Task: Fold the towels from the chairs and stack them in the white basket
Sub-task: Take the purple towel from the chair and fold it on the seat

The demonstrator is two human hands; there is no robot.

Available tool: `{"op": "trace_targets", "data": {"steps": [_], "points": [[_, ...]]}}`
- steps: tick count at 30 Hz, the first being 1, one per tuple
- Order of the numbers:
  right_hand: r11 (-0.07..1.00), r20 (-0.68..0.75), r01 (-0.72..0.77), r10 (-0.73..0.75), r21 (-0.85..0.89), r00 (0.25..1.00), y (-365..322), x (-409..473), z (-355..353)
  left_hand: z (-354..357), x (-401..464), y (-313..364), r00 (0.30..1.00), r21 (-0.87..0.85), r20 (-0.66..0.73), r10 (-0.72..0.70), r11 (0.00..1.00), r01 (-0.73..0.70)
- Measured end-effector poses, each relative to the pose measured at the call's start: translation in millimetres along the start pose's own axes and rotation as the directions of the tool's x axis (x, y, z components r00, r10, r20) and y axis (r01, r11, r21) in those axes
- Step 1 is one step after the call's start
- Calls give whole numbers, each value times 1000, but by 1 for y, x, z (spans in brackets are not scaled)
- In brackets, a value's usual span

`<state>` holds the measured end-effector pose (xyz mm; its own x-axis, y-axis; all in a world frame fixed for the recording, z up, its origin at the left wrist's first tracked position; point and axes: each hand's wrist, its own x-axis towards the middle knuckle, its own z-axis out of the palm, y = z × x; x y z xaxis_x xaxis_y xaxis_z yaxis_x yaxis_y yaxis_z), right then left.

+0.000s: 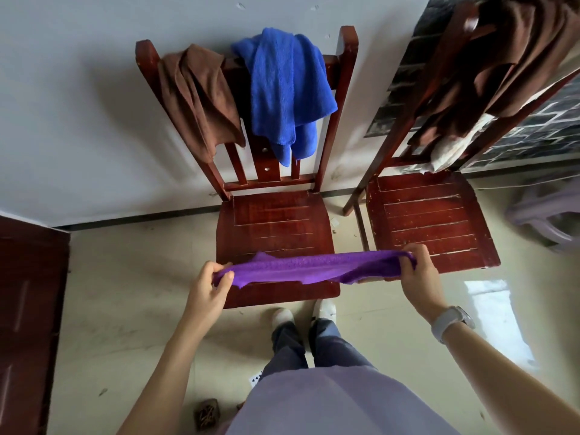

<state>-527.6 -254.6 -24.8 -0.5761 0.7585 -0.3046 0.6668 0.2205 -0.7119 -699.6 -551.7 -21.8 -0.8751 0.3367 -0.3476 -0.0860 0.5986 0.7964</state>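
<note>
A purple towel (314,267) is stretched flat between my hands above the front of the middle chair's seat (276,224). My left hand (209,287) pinches its left end and my right hand (419,271) grips its right end. Over the back of that chair hang a brown towel (197,98) and a blue towel (285,89). The second chair (430,215) on the right carries another brown towel (502,64) and a whitish cloth (452,149) on its back. The white basket is not in view.
A dark wooden door or cabinet (28,309) stands at the left edge. A pale plastic stool (546,211) sits at the far right. My feet (301,315) are on the tiled floor just in front of the middle chair. A small brown object (207,412) lies on the floor.
</note>
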Motion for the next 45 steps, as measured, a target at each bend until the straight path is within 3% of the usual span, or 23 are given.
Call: {"op": "trace_targets", "data": {"steps": [3, 6, 11, 20, 24, 28, 31, 35, 40, 45], "points": [[996, 47, 14, -18, 91, 999, -7, -5, 2, -10, -1, 5, 998, 1, -23, 53, 999, -53], [998, 193, -11, 0, 54, 981, -9, -10, 3, -28, 0, 0, 996, 68, 23, 90, 994, -91], [994, 361, -66, 92, -82, 928, -11, -4, 18, -38, 19, -23, 999, 107, 48, -19, 994, 14], [970, 126, -88, 119, -229, 985, -6, 97, 97, 9, 131, -56, 980, 134, -176, -88, 984, 113], [972, -20, -32, 28, -234, 999, -10, 163, 141, 39, 208, -74, 959, 136, -280, -50, 987, 91], [982, -56, -126, 119, -142, 991, -5, 215, 184, 72, 259, -90, 951, 121, -298, -79, 985, 120], [980, -46, -185, 182, -71, 982, 9, 237, 211, 88, 282, -121, 961, 95, -223, -164, 977, 189], [971, 0, -230, 230, -72, 973, 51, 222, 231, 102, 265, -173, 930, 169, -179, -321, 921, 351], [883, 80, -435, 454, -177, 887, 124, 154, 241, 116, 195, -234, 859, 245, -175, -481, 824, 511], [797, 98, -580, 599, -168, 795, 165, 91, 252, 126, 154, -262, 822, 337, -292, -488, 752, 566]]}}
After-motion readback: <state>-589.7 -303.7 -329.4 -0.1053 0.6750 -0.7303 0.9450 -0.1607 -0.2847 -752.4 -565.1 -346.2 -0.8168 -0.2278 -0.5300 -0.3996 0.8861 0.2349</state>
